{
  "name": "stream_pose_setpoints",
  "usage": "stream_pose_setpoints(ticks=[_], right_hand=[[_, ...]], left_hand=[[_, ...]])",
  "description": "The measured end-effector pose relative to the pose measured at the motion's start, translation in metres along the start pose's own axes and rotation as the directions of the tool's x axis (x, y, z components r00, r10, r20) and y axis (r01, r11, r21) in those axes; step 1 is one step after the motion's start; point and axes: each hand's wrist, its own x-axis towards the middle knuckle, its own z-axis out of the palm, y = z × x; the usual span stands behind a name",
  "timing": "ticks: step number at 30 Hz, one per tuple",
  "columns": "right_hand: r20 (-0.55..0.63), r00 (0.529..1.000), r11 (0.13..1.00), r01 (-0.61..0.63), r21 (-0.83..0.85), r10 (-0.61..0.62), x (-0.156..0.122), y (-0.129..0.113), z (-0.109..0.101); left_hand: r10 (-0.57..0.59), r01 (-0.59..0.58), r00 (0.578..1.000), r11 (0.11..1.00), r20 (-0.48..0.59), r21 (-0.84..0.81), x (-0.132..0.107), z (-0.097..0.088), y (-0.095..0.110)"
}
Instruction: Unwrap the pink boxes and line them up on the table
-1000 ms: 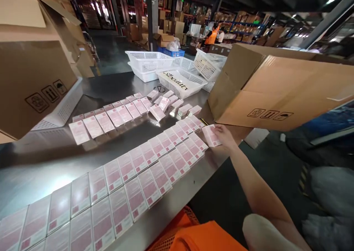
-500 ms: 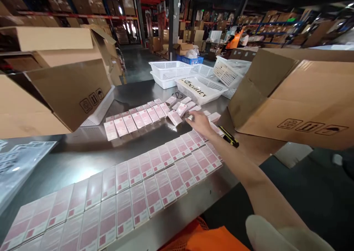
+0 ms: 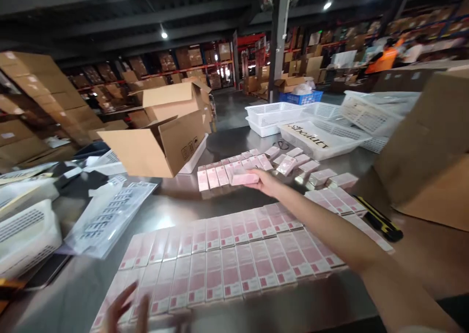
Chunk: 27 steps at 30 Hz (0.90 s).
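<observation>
My right hand (image 3: 266, 182) grips a small pink-and-white box (image 3: 242, 177) by its right end, held up in front of the back row of boxes (image 3: 212, 177). My left hand (image 3: 126, 309) shows only partly at the lower left, its fingers apart and somewhat blurred, over the near rows. Those near boxes (image 3: 216, 269) lie flat in two long rows, side by side, with pink faces and darker pink squares. To the right of the back row, several loose boxes (image 3: 287, 165) lie at odd angles.
Open cardboard boxes stand at the left (image 3: 142, 149) and right (image 3: 436, 162). White perforated baskets (image 3: 273, 109) are at the back. A black-and-yellow utility knife (image 3: 383, 223) lies by the right end of the rows. Clear plastic bags (image 3: 113, 213) lie at left. People work far behind.
My right hand has picked up a box from the loose group and moved it left, before the back row. My left hand has come into view. The view has swung left and up.
</observation>
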Motion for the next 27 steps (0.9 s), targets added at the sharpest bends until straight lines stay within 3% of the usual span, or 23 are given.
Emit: stream_pose_setpoints(ticks=[3,5,6,7,8,10,11,12,13,14,16,17,18,20,24,27], right_hand=[[0.236,0.971,0.983,-0.016,0.184,-0.028,-0.067,0.008,0.058],[0.511,0.851,0.949,-0.050,0.313,-0.123,-0.109,0.022,0.086],[0.574,0.795,0.958,0.029,0.286,-0.196,-0.125,0.029,0.094],[0.597,0.761,0.959,0.118,0.258,-0.254,-0.136,0.036,0.098],[0.576,0.758,0.952,0.224,0.211,-0.306,-0.142,0.041,0.097],[0.391,0.813,0.895,0.441,0.068,-0.431,-0.144,0.043,0.083],[0.285,0.810,0.842,0.539,-0.018,-0.512,-0.142,0.040,0.073],[0.225,0.764,0.765,0.636,-0.100,-0.605,-0.140,0.033,0.062],[0.232,0.679,0.660,0.733,-0.163,-0.696,-0.139,0.025,0.051],[0.309,0.575,0.546,0.818,-0.182,-0.758,-0.139,0.015,0.041],[0.532,0.372,0.366,0.923,-0.122,-0.760,-0.144,-0.003,0.031],[0.609,0.311,0.309,0.944,-0.112,-0.730,-0.147,-0.010,0.031],[0.650,0.290,0.275,0.953,-0.128,-0.702,-0.150,-0.014,0.032],[0.652,0.318,0.250,0.948,-0.198,-0.688,-0.155,-0.013,0.039],[0.510,0.359,0.273,0.932,-0.238,-0.782,-0.157,0.005,0.055],[0.468,0.418,0.324,0.907,-0.270,-0.779,-0.158,0.010,0.059]], left_hand=[[0.034,-0.026,0.997,0.995,0.072,-0.101,-0.001,0.043,0.006],[0.127,-0.059,0.974,0.942,0.189,-0.331,-0.001,0.073,0.017],[0.109,0.004,0.965,0.905,0.240,-0.426,-0.001,0.084,0.022],[0.095,0.053,0.958,0.870,0.271,-0.490,-0.002,0.090,0.027],[0.085,0.084,0.950,0.856,0.300,-0.510,-0.003,0.092,0.030],[0.113,0.041,0.936,0.906,0.334,-0.420,-0.007,0.084,0.031],[0.156,-0.037,0.928,0.943,0.339,-0.332,-0.008,0.076,0.031],[0.205,-0.130,0.916,0.965,0.346,-0.229,-0.009,0.067,0.029],[0.256,-0.223,0.902,0.966,0.348,-0.131,-0.009,0.057,0.028],[0.307,-0.309,0.885,0.950,0.350,-0.054,-0.008,0.049,0.028],[0.404,-0.440,0.845,0.897,0.350,0.029,-0.005,0.036,0.028],[0.439,-0.483,0.826,0.874,0.353,0.044,-0.003,0.032,0.029],[0.465,-0.511,0.813,0.858,0.351,0.046,-0.002,0.030,0.029],[0.497,-0.534,0.809,0.844,0.313,0.040,-0.001,0.027,0.029],[0.470,-0.486,0.868,0.870,0.160,0.080,-0.006,0.023,0.020],[0.397,-0.406,0.909,0.913,0.126,0.052,-0.012,0.022,0.010]])
